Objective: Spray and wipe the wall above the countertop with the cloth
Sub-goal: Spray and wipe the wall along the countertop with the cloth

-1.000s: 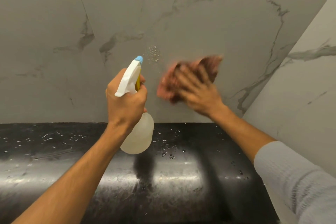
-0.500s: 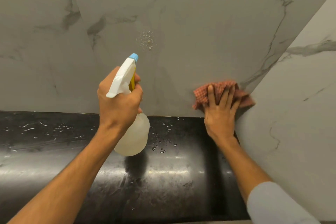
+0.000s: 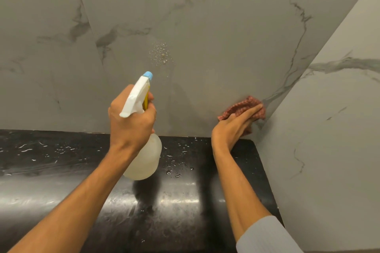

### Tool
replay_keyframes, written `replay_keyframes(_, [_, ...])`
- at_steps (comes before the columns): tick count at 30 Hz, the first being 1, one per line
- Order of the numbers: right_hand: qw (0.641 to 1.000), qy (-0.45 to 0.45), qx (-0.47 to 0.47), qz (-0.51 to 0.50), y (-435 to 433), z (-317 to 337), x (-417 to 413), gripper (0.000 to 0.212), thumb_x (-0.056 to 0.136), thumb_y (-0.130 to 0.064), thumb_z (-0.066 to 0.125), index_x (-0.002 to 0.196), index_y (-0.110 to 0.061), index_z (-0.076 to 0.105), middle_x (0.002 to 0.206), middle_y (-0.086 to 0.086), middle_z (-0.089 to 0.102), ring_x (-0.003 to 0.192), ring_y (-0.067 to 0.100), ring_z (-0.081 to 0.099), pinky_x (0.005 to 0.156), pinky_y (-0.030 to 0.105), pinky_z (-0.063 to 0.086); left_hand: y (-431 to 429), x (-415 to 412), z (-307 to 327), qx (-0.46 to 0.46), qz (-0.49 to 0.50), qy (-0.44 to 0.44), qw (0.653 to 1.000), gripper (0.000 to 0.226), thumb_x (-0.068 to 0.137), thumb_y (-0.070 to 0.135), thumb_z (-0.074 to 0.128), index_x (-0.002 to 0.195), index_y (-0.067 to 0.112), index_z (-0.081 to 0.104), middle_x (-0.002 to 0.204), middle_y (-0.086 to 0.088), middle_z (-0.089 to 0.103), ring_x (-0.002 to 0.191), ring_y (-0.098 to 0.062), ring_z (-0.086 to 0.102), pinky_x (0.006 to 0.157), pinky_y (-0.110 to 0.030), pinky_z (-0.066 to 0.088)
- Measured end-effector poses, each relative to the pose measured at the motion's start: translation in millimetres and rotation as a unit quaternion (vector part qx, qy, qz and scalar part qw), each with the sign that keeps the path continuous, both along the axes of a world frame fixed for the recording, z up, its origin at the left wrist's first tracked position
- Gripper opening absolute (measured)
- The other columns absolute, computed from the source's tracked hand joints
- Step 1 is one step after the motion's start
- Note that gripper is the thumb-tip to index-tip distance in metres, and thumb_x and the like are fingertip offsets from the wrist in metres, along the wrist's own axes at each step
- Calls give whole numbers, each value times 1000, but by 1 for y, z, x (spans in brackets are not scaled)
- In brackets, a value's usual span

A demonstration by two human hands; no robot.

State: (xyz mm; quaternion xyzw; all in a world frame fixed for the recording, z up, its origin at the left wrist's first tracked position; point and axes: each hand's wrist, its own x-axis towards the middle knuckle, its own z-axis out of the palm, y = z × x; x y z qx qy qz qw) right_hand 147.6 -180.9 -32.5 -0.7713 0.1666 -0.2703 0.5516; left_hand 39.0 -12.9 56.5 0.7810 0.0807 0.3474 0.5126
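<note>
The grey marble wall (image 3: 216, 33) rises behind a black countertop (image 3: 61, 170). My left hand (image 3: 131, 123) grips a white spray bottle (image 3: 144, 156) with a blue nozzle, aimed at the wall above the counter. A patch of spray droplets (image 3: 161, 53) clings to the wall just above the nozzle. My right hand (image 3: 236, 124) presses a reddish checked cloth (image 3: 242, 107) flat against the wall, low down in the corner where the back wall meets the side wall. Part of the cloth is hidden under my fingers.
A pale marble side wall (image 3: 329, 129) closes off the right end of the counter. Water drops (image 3: 174, 172) lie on the glossy countertop near the bottle. My grey sleeve (image 3: 265, 236) shows at the lower right.
My right hand swept the cloth down and to the right along the wall, from beside the bottle into the corner. The left hand with the bottle stayed nearly still.
</note>
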Motion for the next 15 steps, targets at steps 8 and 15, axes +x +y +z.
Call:
replay_keyframes(8, [962,52,-268,30,15,-35,-26,97,91,1,58,156,-13,-13,161,28,2,147,46,14,110,58,31,15,8,-10,16,-31,5,999,7,87,-5,61,94,-6,61,86,-22,64,71,-44,62,56,-55,55])
replay_keyframes(15, [991,88,-87,48,64,-23,-40,99,95,0,57,155,-18,-20,164,20,1,138,47,35,104,56,45,36,8,-21,18,-53,4,998,5,87,-5,59,92,-7,60,85,-26,61,73,-47,60,56,-56,53])
